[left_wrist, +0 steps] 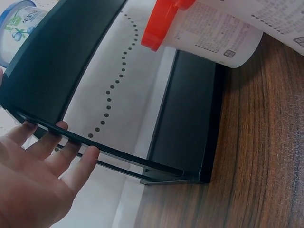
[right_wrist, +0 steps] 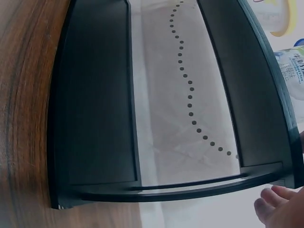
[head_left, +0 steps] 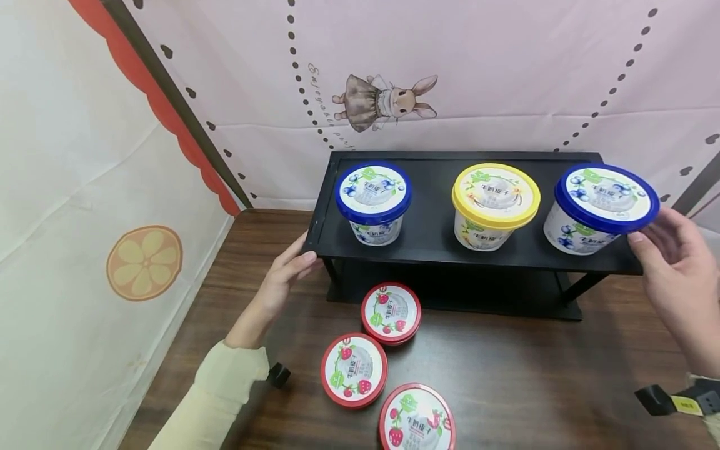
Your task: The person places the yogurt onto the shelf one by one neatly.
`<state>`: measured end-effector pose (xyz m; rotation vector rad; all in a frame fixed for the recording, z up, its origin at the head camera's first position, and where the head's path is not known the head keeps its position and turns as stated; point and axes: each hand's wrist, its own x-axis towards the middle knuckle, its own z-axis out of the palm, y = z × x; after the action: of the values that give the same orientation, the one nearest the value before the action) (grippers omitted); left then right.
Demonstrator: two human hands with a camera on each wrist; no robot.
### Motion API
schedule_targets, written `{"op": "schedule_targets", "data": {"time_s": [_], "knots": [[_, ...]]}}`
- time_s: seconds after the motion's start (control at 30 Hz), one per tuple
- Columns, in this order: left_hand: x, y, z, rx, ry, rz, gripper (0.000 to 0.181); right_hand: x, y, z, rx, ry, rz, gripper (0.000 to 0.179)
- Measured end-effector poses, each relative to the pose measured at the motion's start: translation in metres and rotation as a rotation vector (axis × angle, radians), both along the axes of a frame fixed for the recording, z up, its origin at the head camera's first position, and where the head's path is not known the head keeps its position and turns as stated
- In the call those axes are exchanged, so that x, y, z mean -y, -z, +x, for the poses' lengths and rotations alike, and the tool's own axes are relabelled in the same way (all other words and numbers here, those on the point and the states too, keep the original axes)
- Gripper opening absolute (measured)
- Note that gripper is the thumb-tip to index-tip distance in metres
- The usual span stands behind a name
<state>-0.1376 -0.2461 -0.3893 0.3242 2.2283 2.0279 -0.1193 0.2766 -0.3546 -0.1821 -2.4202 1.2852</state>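
Observation:
A black two-tier rack (head_left: pixel 427 240) stands between my hands with three lidded tubs on its upper shelf. My left hand (head_left: pixel 284 272) grips the rack's left end near the front corner, thumb at the top edge and fingers against the side bars (left_wrist: pixel 114 154). At the opposite end my right hand (head_left: pixel 677 262) holds the rack, thumb tip beside the right blue-lidded tub (head_left: pixel 585 240) and fingers curled outside the end. That tub's lid partly hides the hand. A yellow-lidded tub (head_left: pixel 484 237) sits left of it, and another blue-lidded tub (head_left: pixel 374 231) is near the left end.
Three red-lidded tubs stand on the brown wooden table (head_left: pixel 523 375) before the rack: one upper (head_left: pixel 392 312), one left (head_left: pixel 353 369) and one at the bottom (head_left: pixel 416 419). A pink printed cloth (head_left: pixel 478 56) hangs behind, and a white cloth (head_left: pixel 73 175) covers the left side.

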Motion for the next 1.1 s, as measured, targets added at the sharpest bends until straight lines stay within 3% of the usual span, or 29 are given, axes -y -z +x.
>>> {"op": "schedule_targets", "data": {"time_s": [0.27,0.5,0.6,0.7,0.83,0.9,1.0,1.1], "knots": [[0.006,0.003,0.000,-0.005,0.122,-0.046,0.058,0.002,0.007,-0.001,0.048,-0.010,-0.001,0.051],[0.010,0.009,0.009,-0.052,0.147,-0.021,0.059,0.000,0.012,-0.001,0.091,-0.001,0.018,0.051],[0.009,0.010,0.013,-0.072,0.124,-0.010,0.059,-0.001,0.014,0.000,0.098,-0.003,0.027,0.050],[0.009,0.006,0.019,-0.108,0.029,-0.008,0.055,-0.001,0.014,0.000,0.098,-0.006,0.030,0.049],[0.009,0.005,0.025,-0.191,-0.128,0.069,0.043,-0.001,0.014,0.000,0.094,-0.005,0.037,0.050],[0.010,0.006,0.027,-0.218,-0.172,0.088,0.036,-0.001,0.015,0.000,0.093,-0.004,0.038,0.050],[0.012,0.010,0.030,-0.212,-0.155,0.066,0.029,0.000,0.014,-0.001,0.085,0.001,0.031,0.049],[0.010,0.013,0.030,-0.188,-0.054,0.022,0.028,0.001,0.013,-0.001,0.075,0.003,0.022,0.049]]}}
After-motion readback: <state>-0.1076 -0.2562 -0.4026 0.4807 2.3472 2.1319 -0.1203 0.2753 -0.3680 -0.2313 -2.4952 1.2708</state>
